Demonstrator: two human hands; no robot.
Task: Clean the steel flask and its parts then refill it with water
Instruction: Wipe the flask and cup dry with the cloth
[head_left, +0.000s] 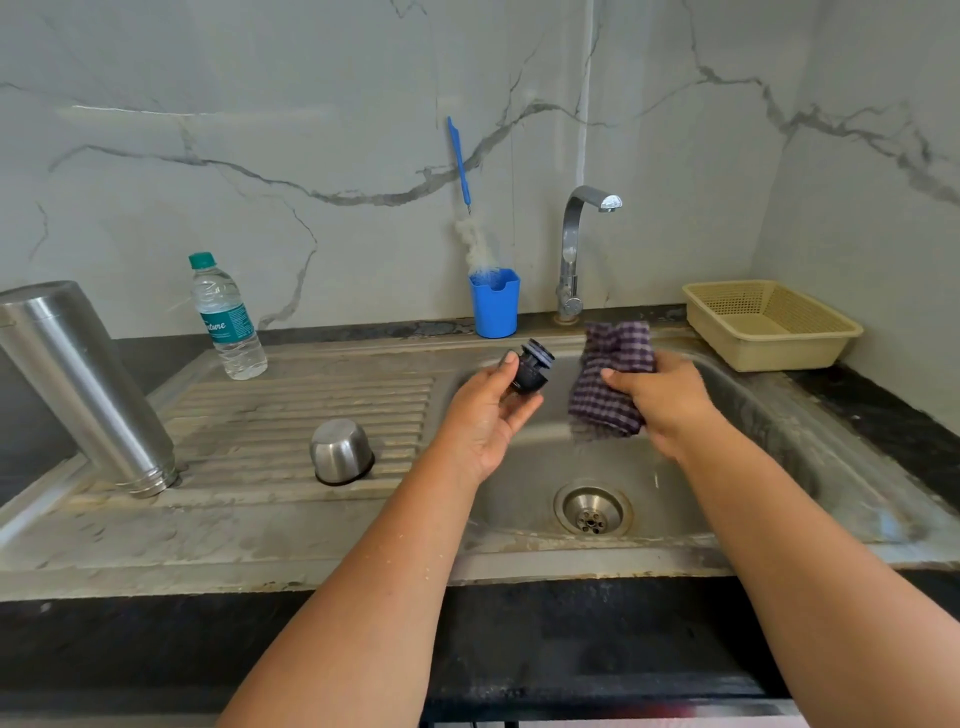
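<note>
A: What do you hold?
B: Your left hand (485, 415) pinches the black stopper (530, 370); your right hand (657, 397) grips the checked cloth (610, 382).
A: Progress?
B: The flask (78, 384) and steel cup (340, 451) drain inverted on the drainboard (270, 499); drying the stopper, reassembly and refilling seemingly remain.

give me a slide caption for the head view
Left hand holds the black stopper, right hand a checked cloth, over the sink.

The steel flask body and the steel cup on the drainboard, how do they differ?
The steel flask body is tall and stands mouth-down at the drainboard's left end; the steel cup is short, rounded, and sits nearer the sink basin. The cup shows a dark rim; the flask does not. Both are brushed steel, inverted, untouched by either hand.
</note>
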